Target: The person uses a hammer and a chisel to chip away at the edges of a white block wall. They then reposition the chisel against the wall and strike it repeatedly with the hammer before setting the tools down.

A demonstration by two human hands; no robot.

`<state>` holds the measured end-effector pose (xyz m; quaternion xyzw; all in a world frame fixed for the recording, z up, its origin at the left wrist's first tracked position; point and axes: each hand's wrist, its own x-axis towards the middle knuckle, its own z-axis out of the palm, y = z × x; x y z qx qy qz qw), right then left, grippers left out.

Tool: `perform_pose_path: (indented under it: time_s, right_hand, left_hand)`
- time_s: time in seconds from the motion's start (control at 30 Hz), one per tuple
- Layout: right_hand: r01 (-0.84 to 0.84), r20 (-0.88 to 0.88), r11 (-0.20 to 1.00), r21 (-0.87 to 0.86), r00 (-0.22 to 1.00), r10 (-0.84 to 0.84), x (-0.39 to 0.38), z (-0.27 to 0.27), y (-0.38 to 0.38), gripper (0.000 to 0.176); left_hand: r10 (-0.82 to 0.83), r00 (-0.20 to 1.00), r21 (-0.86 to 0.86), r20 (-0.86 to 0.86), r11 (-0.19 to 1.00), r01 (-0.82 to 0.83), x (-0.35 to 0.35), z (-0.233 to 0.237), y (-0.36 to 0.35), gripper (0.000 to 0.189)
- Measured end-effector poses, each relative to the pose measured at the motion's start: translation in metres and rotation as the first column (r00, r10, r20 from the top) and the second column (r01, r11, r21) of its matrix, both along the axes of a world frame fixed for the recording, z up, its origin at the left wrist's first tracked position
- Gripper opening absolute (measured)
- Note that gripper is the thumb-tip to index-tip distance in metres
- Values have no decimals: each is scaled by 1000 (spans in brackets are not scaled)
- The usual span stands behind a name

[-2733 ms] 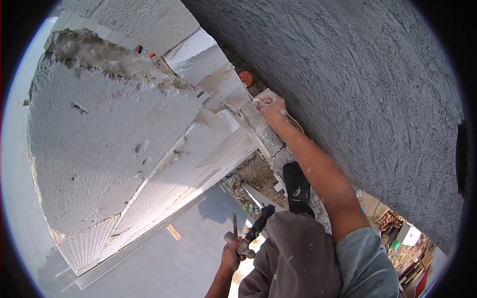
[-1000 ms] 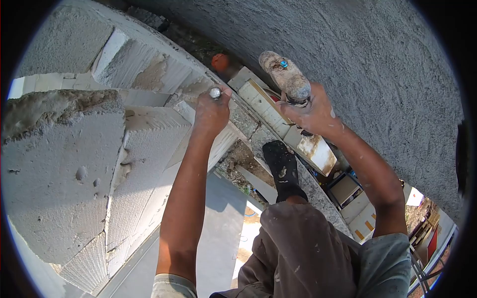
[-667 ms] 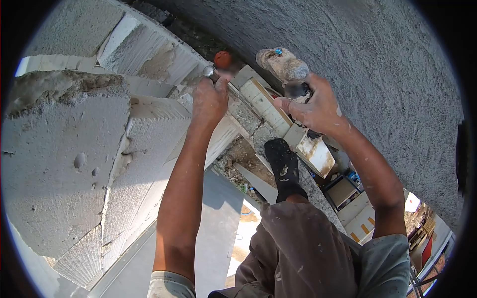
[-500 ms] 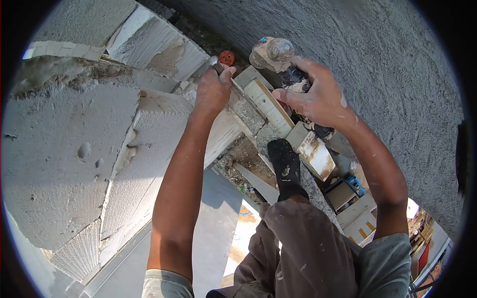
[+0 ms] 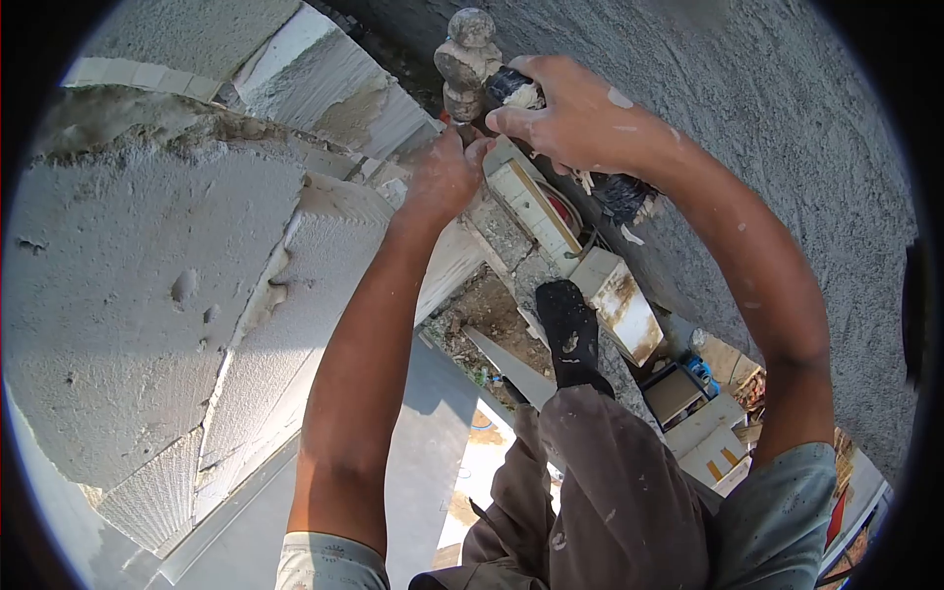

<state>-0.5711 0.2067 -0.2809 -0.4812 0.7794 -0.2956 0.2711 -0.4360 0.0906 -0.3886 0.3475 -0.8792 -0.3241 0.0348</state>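
In my right hand [image 5: 590, 116] is a ball-peen hammer [image 5: 468, 67], my fingers wrapped round its handle, which is bound with black tape and ragged wrapping. The hammer's lower face is right at the top of my left hand [image 5: 442, 175]. That hand is closed round a short metal chisel [image 5: 465, 134]; only a bit of its upper end shows, and its tip is hidden. Close by on the left stands the rough pale block wall [image 5: 364, 113]. Below my hands runs a narrow concrete ledge [image 5: 497, 231].
My dark-socked foot [image 5: 567, 320] rests on the ledge. A rough grey wall [image 5: 767, 128] rises on the right. Beside the foot lie a stained white block [image 5: 624, 305] and a cream-coloured panel [image 5: 539, 211]. Rubble [image 5: 492, 300] fills a gap below, and a large plastered block face [image 5: 128, 265] spans the left.
My right hand has swung the hammer up and left, bringing its head from beside the grey wall to the chisel's top. My left hand has shifted slightly right and down in view.
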Motion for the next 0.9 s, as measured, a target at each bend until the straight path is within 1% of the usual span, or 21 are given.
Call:
perform_pose_path:
  time_s: [0.03, 0.13, 0.2, 0.23, 0.27, 0.3, 0.33, 0.4, 0.43, 0.5, 0.57, 0.63, 0.67, 0.7, 0.73, 0.8, 0.83, 0.9]
  right_hand:
    - [68, 2, 998, -4, 998, -68, 3, 4, 3, 53]
    - [28, 38, 985, -168, 999, -22, 0, 36, 14, 61]
    - [12, 165, 904, -428, 984, 66, -2, 82, 21, 44]
    - [-64, -26, 887, -458, 998, 59, -8, 79, 20, 42]
    - [-130, -216, 869, -478, 976, 27, -15, 75, 20, 40]
    - [-232, -616, 907, -351, 787, -37, -36, 41, 14, 45]
    - [-166, -518, 920, -355, 854, -45, -27, 26, 9, 46]
    - [-19, -302, 936, -352, 949, -94, -8, -2, -1, 48]
    - [24, -168, 982, -187, 984, -56, -5, -8, -2, 38]
    - [48, -12, 998, -37, 999, -48, -3, -4, -3, 28]
    - [64, 17, 994, -89, 998, -62, -1, 12, 3, 27]
    - [144, -2, 976, -164, 989, -147, 5, 39, 12, 42]
    - [189, -7, 962, -198, 981, -194, 8, 55, 17, 50]
    - [176, 119, 921, -346, 983, -143, 11, 76, 21, 43]
    - [176, 232, 855, -487, 970, -68, 13, 99, 24, 38]
    - [17, -6, 820, -572, 1000, -24, 9, 96, 24, 36]
    - [-135, -346, 869, -476, 937, -44, -3, 68, 22, 39]
    - [-35, -348, 828, -560, 917, -197, -1, 6, 9, 39]
  left_hand:
    - [-11, 1000, 2, -13, 1000, 11, 0, -4, -1, 46]
    - [-31, 999, -25, -31, 999, 31, -7, -5, 0, 40]
    - [-44, 999, 59, -9, 997, 44, -11, -5, -2, 39]
    - [-50, 999, 100, 2, 994, 49, -13, -8, -4, 38]
    - [-51, 999, 58, -7, 997, 52, -12, -15, -5, 38]
    - [-56, 998, 13, -18, 998, 57, -10, -28, -8, 38]
    - [-62, 998, -39, -31, 997, 61, -10, -32, -10, 38]
    - [-74, 997, -89, 7, 993, 74, -6, -16, -1, 37]
    - [-81, 996, -116, 30, 990, 84, -6, -10, 2, 36]
    - [-54, 998, -107, -16, 993, 52, -8, -11, 3, 38]
    - [-39, 998, -69, -44, 997, 36, -9, -15, -2, 41]
    - [-50, 998, 9, -43, 999, 51, -8, -20, -7, 45]
    - [-64, 997, 29, -43, 997, 65, -7, -22, -6, 42]
    - [-75, 996, 48, -46, 996, 77, -7, -20, -6, 40]
    - [-82, 995, 67, -51, 994, 85, -7, -15, -4, 38]
    - [-55, 996, 41, 67, 998, 52, -9, 2, 4, 38]
    - [-42, 992, 20, 123, 999, 40, -10, 10, 7, 38]
    - [-48, 996, -27, 78, 998, 50, -6, -6, 4, 38]
